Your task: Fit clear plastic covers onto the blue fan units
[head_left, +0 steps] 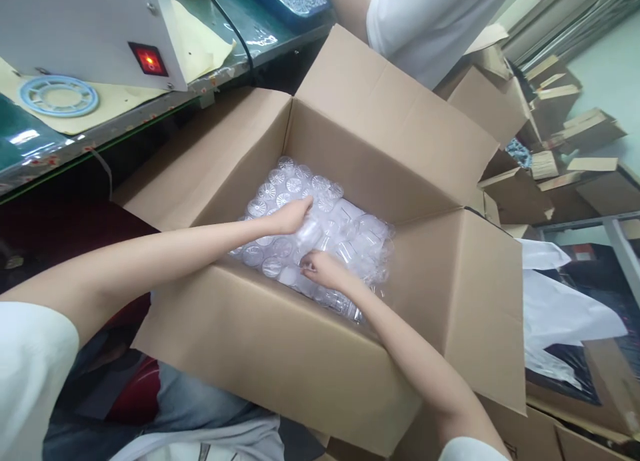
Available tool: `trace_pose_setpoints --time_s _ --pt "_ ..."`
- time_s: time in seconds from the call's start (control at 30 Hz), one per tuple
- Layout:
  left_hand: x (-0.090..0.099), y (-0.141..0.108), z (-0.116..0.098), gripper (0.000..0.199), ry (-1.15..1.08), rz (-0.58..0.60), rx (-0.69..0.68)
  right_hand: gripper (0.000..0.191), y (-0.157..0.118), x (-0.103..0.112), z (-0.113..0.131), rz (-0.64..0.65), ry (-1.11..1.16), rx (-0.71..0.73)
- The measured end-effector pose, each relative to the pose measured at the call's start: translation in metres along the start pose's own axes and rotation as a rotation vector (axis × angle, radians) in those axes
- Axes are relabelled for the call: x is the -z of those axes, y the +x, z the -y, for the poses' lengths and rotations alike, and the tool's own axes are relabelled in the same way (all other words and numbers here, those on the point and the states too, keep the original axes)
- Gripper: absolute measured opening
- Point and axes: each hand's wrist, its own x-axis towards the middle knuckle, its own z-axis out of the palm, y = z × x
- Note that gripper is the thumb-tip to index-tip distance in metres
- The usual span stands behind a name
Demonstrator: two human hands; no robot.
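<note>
A large open cardboard box stands before me, holding many clear plastic pieces. Round ends with radial lines face up on the left of the pile; on the right the pieces lie tumbled. My left hand reaches over the near left wall and rests on the pile, thumb up, fingers closed against a clear plastic piece and partly hidden. Lower and to the right, my right hand is just above the pieces with its fingers curled inward. Whatever lies in those fingers, if anything, is too small to make out.
At upper left, a white machine with a lit red switch sits on a green-topped table beside a pale blue ring. Behind the box are a blue tray and another person's white sleeve. More cartons stand right.
</note>
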Motion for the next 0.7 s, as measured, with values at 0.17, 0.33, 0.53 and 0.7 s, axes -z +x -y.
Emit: trace_pose_setpoints --time_s 0.17,0.33,0.53,0.7 --pt "0.022 0.001 0.008 0.033 -0.061 -0.116 0.1 0.032 0.031 -0.035 -0.001 -0.1 -0.291 -0.052" --pt "0.042 -0.005 0.011 0.029 -0.069 -0.032 0.144 0.034 0.038 -0.038 -0.012 -0.135 -0.384 -0.019" --pt "0.041 -0.008 0.016 0.036 0.038 0.174 0.174 0.046 0.032 -0.025 -0.035 -0.15 -0.342 0.029" --pt "0.037 -0.009 0.019 0.008 0.068 0.027 0.126 0.02 0.037 -0.032 -0.036 -0.135 -0.225 0.199"
